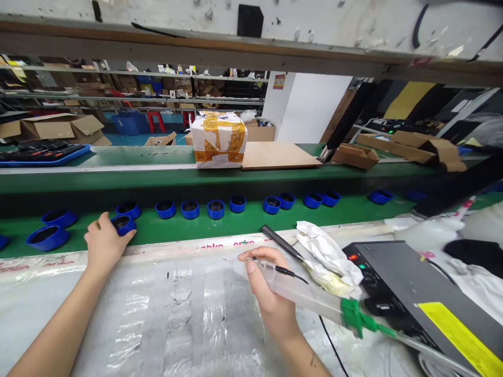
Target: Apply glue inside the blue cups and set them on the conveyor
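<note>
On the left, my left hand [105, 238] reaches onto the green belt [255, 220], its fingers closed around a small blue ring-shaped cup [123, 224] with a dark inside. Another blue cup [128, 209] sits just behind it. In the middle, above the film-covered bench, my right hand [271, 293] grips a translucent glue-dispensing syringe [310, 297]. A green cap with a tube closes the syringe's back end, and a thin black cable runs along it. The syringe points left; its tip lies near my fingertips and is hard to make out.
Several more blue cups [216, 209] stand along the belt. A dark dispenser box [416, 293] with lit indicators sits at right, beside crumpled white tissue [330, 256] and a black-handled tool [282, 242]. A taped carton [219, 140] rests behind the belt. An overhead shelf [196, 31] crosses the top.
</note>
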### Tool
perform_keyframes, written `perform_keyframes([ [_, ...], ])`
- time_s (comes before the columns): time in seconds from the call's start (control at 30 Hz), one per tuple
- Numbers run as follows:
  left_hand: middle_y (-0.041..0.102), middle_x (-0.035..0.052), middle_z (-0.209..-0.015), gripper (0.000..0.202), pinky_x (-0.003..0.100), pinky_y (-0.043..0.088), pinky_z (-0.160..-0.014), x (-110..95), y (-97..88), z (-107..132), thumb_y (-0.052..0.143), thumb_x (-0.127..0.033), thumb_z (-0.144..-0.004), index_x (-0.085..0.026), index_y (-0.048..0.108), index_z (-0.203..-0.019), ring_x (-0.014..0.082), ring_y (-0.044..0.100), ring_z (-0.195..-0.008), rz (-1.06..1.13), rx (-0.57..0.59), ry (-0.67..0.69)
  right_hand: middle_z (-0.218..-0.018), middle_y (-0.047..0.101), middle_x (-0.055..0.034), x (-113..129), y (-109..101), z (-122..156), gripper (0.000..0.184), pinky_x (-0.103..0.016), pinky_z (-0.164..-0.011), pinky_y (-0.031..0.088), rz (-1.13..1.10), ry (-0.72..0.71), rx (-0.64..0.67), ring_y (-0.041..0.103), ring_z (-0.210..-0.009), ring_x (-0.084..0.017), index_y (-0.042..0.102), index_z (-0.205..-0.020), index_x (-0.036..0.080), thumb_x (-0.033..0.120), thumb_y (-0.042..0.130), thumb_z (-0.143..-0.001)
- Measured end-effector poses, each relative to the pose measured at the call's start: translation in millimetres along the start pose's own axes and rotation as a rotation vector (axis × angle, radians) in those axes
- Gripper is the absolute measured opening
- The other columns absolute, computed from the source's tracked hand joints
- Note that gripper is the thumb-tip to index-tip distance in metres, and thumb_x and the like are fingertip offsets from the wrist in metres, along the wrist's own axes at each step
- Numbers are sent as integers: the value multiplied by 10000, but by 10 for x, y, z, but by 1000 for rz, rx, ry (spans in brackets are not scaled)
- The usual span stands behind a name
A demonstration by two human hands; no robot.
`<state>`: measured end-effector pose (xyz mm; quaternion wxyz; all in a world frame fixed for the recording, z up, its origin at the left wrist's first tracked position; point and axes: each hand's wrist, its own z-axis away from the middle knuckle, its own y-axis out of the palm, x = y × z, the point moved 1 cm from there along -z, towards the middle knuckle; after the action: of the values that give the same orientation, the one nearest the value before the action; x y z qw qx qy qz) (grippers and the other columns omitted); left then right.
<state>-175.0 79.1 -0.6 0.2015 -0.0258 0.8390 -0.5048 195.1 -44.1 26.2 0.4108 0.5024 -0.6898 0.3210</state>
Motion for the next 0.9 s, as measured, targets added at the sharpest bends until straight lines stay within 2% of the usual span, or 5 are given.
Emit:
perform_keyframes([
  [0.27, 402, 251, -1527, 486, 592, 481, -987, -834, 341, 86, 538, -296, -980, -176, 578, -1450, 474, 437, -1329, -118, 83, 290, -921, 789, -9, -94, 16, 41, 45, -292, -707, 561, 53, 42, 46, 737, -788, -187, 677, -963, 267, 272, 659, -921],
  [0.4, 487, 268, -1367, 334, 581, 496, -986, -821, 440, 11, 545, -255, -954, -113, 731, -1193, 447, 541, -1232, -44, 63, 222, -902, 795, -23, -109, 46, 42, 76, -304, -727, 588, 39, 27, 25, 759, -815, -205, 672, -973, 250, 239, 665, -898],
  [0.6, 492, 138, -1307, 149, 398, 535, -994, -860, 97, 251, 622, -308, -863, -183, 618, -782, 282, 623, -1142, 287, 46, 317, -932, 791, -29, -76, 58, 80, 118, -324, -775, 601, 4, -6, 15, 765, -883, -217, 668, -1017, 261, 218, 673, -907],
  [0.73, 633, 85, -1165, 301, 407, 549, -987, -1127, -50, 818, 700, -303, -780, -219, 596, -1051, 270, 658, -1113, 625, 261, 408, -962, 775, -30, -66, 18, 100, 133, -345, -816, 593, -15, -39, -30, 747, -936, -220, 668, -1049, 273, 220, 662, -928],
  [0.9, 691, 92, -1319, 689, 443, 536, -1053, -1321, -11, 1322, 749, -219, -733, -249, 488, -1370, 285, 680, -1203, 811, 656, 441, -941, 785, -5, -116, 19, 50, 101, -319, -801, 592, -88, -2, -16, 755, -887, -189, 640, -989, 277, 197, 661, -929],
])
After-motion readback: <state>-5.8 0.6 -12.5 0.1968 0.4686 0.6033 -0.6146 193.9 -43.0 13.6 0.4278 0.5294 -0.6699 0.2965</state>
